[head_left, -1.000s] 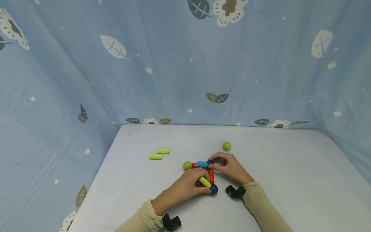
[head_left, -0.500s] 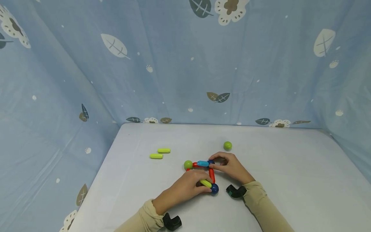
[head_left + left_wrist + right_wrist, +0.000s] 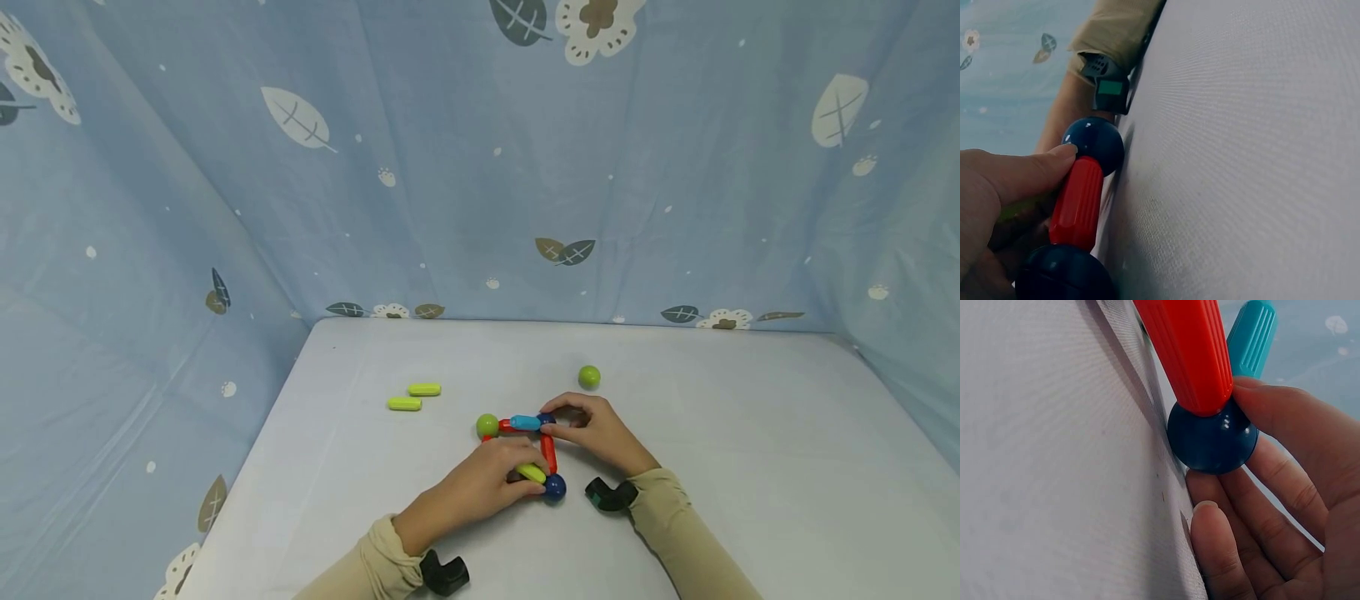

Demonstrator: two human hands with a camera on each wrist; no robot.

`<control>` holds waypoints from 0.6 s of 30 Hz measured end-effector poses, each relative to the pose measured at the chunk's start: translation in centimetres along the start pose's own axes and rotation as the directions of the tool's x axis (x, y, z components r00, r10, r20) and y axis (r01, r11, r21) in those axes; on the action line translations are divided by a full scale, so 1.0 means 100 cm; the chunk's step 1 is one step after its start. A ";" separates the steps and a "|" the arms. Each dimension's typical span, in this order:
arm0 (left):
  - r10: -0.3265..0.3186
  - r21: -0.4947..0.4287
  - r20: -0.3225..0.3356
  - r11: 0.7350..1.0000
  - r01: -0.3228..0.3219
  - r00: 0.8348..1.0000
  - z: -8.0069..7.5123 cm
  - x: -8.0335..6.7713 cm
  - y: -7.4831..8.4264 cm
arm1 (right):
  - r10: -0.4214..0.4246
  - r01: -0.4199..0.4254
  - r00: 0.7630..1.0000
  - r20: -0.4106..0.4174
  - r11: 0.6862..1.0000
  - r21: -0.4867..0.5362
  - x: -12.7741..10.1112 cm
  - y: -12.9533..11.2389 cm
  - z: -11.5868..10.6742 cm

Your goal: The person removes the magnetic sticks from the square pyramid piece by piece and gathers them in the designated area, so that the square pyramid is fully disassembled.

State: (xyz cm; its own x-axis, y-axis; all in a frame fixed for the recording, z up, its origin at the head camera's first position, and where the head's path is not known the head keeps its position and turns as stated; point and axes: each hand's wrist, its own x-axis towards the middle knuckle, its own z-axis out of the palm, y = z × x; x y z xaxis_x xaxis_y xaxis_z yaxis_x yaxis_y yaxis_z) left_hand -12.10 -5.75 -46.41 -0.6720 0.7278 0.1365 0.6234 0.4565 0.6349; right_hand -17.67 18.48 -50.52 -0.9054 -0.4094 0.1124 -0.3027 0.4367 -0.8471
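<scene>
Red magnetic rods and balls form a frame on the table, partly hidden under my left hand. My left hand (image 3: 487, 477) grips a yellow-green rod (image 3: 532, 473) whose end meets the dark blue ball (image 3: 554, 487) at the near right corner; in the left wrist view the thumb touches that ball (image 3: 1094, 145). With thumb and fingers, my right hand (image 3: 596, 429) pinches the far right dark blue ball (image 3: 1213, 439). From it a light blue rod (image 3: 525, 423) points left, above a red rod (image 3: 506, 426). Another red rod (image 3: 549, 454) joins both blue balls. A green ball (image 3: 487, 427) marks the far left corner.
Two loose yellow-green rods, one farther back (image 3: 424, 389) and one nearer (image 3: 405, 404), lie left of the frame. A loose green ball (image 3: 589, 377) sits behind my right hand. Patterned blue cloth (image 3: 450, 167) hangs behind the white table (image 3: 750, 417) and along its sides.
My left fingers have shifted slightly toward the near blue ball and cover more of the yellow-green rod. The right hand keeps its hold on the far blue ball.
</scene>
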 end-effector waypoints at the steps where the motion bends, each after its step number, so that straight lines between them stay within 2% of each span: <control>1: -0.001 0.005 -0.004 1.000 0.001 1.000 0.000 0.000 0.000 | -0.001 0.001 1.000 -0.001 1.000 0.000 0.000 0.000 0.000; 7: -0.023 -0.002 -0.038 1.000 0.023 0.999 -0.001 0.000 0.001 | -0.015 0.015 1.000 -0.009 1.000 -0.002 0.000 -0.001 0.000; 13: -0.091 -0.077 -0.078 0.993 0.085 0.993 -0.009 -0.001 0.004 | -0.007 0.007 1.000 -0.006 1.000 0.002 0.000 -0.001 0.000; 16: -0.091 -0.093 -0.113 0.992 0.081 0.989 -0.015 -0.004 0.005 | -0.009 0.009 1.000 0.000 1.000 0.012 -0.001 -0.001 0.000; 18: -0.072 -0.072 -0.143 0.995 0.062 0.987 -0.019 -0.005 0.004 | -0.010 0.010 1.000 0.002 1.000 0.017 -0.001 -0.001 0.000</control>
State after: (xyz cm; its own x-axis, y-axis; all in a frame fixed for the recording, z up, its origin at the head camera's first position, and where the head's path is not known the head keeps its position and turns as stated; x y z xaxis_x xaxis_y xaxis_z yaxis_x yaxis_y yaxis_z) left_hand -12.27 -6.94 -44.74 -0.7654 0.6124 0.1976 0.5498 0.4627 0.6955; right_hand -17.54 18.44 -50.47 -0.9017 -0.4153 0.1202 -0.3068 0.4189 -0.8546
